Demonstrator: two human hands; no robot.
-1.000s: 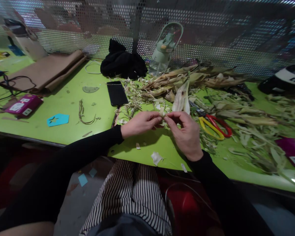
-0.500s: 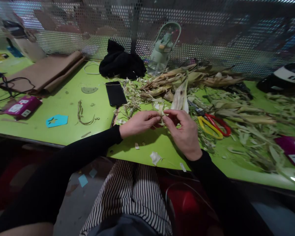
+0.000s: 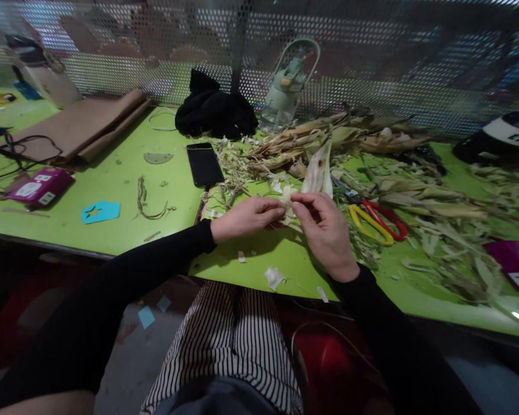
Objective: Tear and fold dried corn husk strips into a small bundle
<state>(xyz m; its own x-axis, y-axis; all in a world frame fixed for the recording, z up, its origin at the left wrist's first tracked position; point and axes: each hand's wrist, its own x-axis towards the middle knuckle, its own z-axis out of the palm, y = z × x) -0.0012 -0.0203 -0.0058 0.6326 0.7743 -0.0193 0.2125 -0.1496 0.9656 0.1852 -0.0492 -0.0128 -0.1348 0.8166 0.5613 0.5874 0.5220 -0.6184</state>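
Observation:
A small pale strip of corn husk (image 3: 288, 197) is pinched between my two hands above the green table (image 3: 237, 271). My left hand (image 3: 253, 218) is closed on its left side, thumb against the fingers. From the right, my right hand (image 3: 326, 230) grips it between thumb and fingertips. Part of the strip is hidden by the fingers. Just behind my right hand lies a broad pale husk leaf (image 3: 318, 170). Scissors (image 3: 378, 222) with one red and one yellow handle rest to the right of that hand.
Dried husks (image 3: 372, 135) and shreds pile up behind and to the right. A black phone (image 3: 204, 165), a black cloth (image 3: 216, 109) and a green water bottle (image 3: 285, 92) stand or lie farther back. At left are brown paper (image 3: 82, 124), a purple power strip (image 3: 43, 187) and a blue tag (image 3: 101, 212).
My right hand has shifted slightly right, its fingertips a little farther from my left hand. More of the pale husk strip now shows between them.

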